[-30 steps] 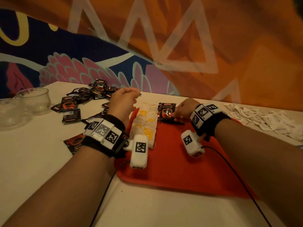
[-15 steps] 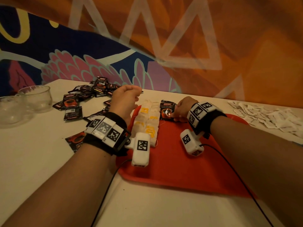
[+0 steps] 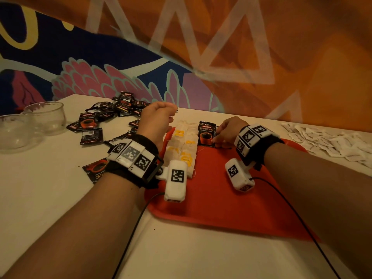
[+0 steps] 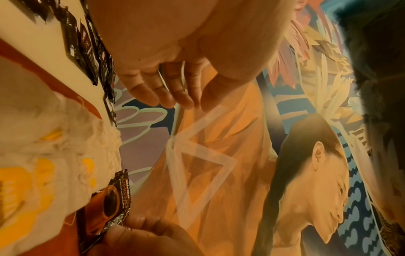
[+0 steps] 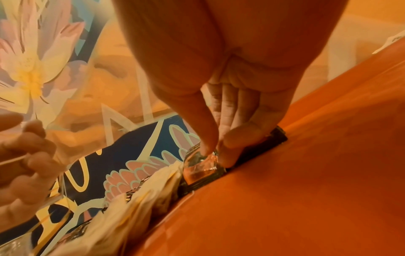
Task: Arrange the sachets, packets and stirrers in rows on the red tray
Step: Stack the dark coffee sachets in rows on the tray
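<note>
Black coffee packet (image 3: pixel 207 134) lies on our red tray (image 3: pixel 231 208), pinched by our right hand (image 3: pixel 228 128); left hand (image 3: pixel 156 119) grips stirrers (image 5: pixel 28 173).

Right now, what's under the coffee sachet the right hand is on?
The coffee sachet lies flat on the red tray, beside the tea bags. The right hand holds its edge with its fingers. Whatever lies directly beneath it is covered.

2 glass bowls (image 3: pixel 45 117) on white table (image 3: pixel 40 198), painted mural (image 3: pixel 221 57) behind
</note>
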Action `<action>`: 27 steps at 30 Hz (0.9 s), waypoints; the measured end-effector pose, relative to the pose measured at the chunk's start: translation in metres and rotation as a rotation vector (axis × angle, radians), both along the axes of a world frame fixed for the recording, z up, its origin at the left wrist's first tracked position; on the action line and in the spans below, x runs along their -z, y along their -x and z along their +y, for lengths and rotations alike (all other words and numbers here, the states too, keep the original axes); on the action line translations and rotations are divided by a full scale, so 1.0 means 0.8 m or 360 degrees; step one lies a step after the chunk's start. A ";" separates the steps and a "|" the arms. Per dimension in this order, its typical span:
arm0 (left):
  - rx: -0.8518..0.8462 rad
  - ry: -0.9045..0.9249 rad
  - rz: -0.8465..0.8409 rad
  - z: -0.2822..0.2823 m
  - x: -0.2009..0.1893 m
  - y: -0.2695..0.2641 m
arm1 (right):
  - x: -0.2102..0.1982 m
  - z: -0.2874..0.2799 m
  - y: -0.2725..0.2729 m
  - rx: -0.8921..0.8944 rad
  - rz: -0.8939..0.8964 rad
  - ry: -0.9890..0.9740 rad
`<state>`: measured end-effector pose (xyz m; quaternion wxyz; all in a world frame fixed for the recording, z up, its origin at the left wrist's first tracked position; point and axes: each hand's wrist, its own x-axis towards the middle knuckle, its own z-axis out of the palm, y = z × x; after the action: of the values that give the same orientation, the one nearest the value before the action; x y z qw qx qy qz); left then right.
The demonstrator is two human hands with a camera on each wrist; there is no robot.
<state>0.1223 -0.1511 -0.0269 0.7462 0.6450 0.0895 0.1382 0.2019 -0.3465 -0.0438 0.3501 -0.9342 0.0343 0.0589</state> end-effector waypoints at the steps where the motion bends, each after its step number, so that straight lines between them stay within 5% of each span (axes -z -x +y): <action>1: -0.0001 0.0000 -0.0001 0.000 0.000 0.000 | 0.001 0.002 0.000 0.0030 -0.0006 0.0044; 19: 0.0051 -0.0044 0.0016 0.005 -0.002 0.000 | -0.015 0.004 0.019 0.0046 -0.0075 0.0003; 24: 0.0242 -0.0431 0.0090 0.041 -0.029 0.014 | -0.042 0.011 0.036 -0.0099 -0.0059 -0.0055; 27: 0.0265 -0.1001 0.0164 0.077 -0.056 0.026 | -0.061 0.024 0.050 -0.0241 -0.0113 0.0031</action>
<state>0.1017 -0.0892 0.0177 0.5138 0.8550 0.0271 0.0648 0.1623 -0.3273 0.0048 0.3364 -0.9391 -0.0482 0.0515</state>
